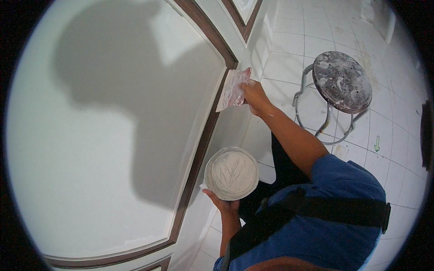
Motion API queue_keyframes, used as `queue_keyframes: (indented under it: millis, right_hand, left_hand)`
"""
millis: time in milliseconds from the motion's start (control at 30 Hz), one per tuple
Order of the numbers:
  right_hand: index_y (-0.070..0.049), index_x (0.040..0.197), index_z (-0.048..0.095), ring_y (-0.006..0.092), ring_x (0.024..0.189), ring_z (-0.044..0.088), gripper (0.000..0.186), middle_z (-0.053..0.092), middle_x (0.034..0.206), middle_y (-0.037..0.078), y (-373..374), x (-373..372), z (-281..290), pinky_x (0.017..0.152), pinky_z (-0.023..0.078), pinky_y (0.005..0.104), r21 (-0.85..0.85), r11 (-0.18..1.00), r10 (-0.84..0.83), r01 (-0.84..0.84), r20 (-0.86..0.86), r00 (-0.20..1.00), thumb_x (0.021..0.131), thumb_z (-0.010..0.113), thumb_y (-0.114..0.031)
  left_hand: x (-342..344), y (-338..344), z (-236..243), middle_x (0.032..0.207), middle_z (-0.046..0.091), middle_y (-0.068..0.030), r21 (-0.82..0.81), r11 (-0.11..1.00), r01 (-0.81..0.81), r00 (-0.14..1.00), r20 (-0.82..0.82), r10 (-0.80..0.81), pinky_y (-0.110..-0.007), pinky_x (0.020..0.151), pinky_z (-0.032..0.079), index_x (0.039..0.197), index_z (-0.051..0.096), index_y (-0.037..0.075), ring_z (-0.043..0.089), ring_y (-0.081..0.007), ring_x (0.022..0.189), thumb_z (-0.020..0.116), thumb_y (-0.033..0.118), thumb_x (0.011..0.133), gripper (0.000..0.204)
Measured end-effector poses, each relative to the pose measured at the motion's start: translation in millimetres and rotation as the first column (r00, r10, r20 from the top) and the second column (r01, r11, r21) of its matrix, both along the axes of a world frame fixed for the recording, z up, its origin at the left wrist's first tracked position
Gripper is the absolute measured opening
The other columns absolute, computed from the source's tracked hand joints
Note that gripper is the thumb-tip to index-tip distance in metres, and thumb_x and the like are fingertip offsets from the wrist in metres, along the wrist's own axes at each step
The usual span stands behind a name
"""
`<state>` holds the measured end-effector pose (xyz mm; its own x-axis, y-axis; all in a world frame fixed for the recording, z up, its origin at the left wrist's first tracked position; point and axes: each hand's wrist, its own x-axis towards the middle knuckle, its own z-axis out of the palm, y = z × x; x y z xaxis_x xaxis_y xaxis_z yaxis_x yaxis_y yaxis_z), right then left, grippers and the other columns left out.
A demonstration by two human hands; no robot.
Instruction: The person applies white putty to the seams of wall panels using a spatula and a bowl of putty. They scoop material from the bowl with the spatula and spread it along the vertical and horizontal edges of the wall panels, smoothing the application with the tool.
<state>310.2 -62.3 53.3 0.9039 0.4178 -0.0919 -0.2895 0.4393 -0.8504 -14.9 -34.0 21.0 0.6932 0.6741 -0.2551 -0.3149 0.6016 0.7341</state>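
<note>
My right hand (256,96) is closed on a flat putty scraper (233,92), reddish and smeared with white paste. The scraper's edge lies at the dark brown moulding (199,140) framing a pale panel (68,180), close to the moulding's upper right corner. Lower down, my left hand (224,204) supports a round bowl (232,149) from beneath and at its near side. Off-white paste (231,177) with ridged marks covers the inside of the bowl. Most of my left fingers are hidden under it; the thumb shows at its left side.
To the right, a round stool (342,81) with bent metal legs and a paint-spattered dark seat stands on the white tiled floor (389,135). A large shadow (113,58) falls across the panel. Another brown-trimmed panel (244,18) is at the top.
</note>
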Motion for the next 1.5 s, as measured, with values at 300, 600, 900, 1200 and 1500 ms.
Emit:
queue_keyframes:
  millis: [300,600,900,1200,1500]
  right_hand:
    - [0.013,0.101,0.06,0.027,0.074,0.065,0.03,0.064,0.086,0.016,21,11,29,0.063,0.052,0.0411,-0.079,0.997,-0.028,0.027,-0.018,0.999,0.083,0.053,-0.01]
    - [0.01,0.102,0.057,0.0263,0.073,0.065,0.026,0.063,0.088,0.015,33,27,26,0.062,0.054,0.0411,-0.143,0.989,-0.034,0.034,-0.001,0.999,0.088,0.055,-0.011]
    - [0.012,0.105,0.055,0.0294,0.077,0.065,0.03,0.062,0.092,0.017,40,36,23,0.064,0.053,0.0422,-0.171,0.984,-0.034,0.042,0.054,0.998,0.085,0.055,-0.01]
    - [0.016,0.105,0.053,0.0291,0.079,0.063,0.034,0.061,0.092,0.018,42,43,36,0.066,0.052,0.0424,-0.219,0.974,-0.031,0.055,0.111,0.993,0.083,0.056,-0.009]
    - [0.015,0.1,0.054,0.0271,0.072,0.062,0.03,0.059,0.087,0.016,54,60,51,0.059,0.049,0.0424,-0.212,0.972,-0.069,0.099,0.146,0.987,0.081,0.057,-0.009]
  left_hand:
    - [-8,7,-7,0.148,0.035,-0.0181,-0.068,0.997,0.021,0.994,0.106,-0.014,-0.053,0.109,0.035,0.147,0.027,0.008,0.039,-0.037,0.134,0.027,0.075,0.088,0.089]
    - [-11,10,-17,0.148,0.034,-0.019,-0.024,1.0,-0.013,0.994,0.11,0.015,-0.055,0.11,0.034,0.147,0.026,0.006,0.038,-0.0371,0.134,0.03,0.076,0.086,0.093]
    - [-17,17,-24,0.147,0.035,-0.0185,-0.045,0.999,-0.027,0.992,0.125,0.033,-0.053,0.11,0.035,0.147,0.027,0.007,0.039,-0.0365,0.133,0.029,0.073,0.089,0.088]
    - [-19,16,-30,0.147,0.037,-0.0176,-0.068,0.997,-0.027,0.991,0.128,0.036,-0.052,0.109,0.036,0.147,0.028,0.008,0.041,-0.0359,0.132,0.026,0.074,0.089,0.087]
    - [-28,17,-25,0.148,0.036,-0.0168,-0.05,0.998,-0.045,0.984,0.169,0.053,-0.053,0.11,0.034,0.147,0.028,0.008,0.039,-0.036,0.133,0.023,0.074,0.089,0.087]
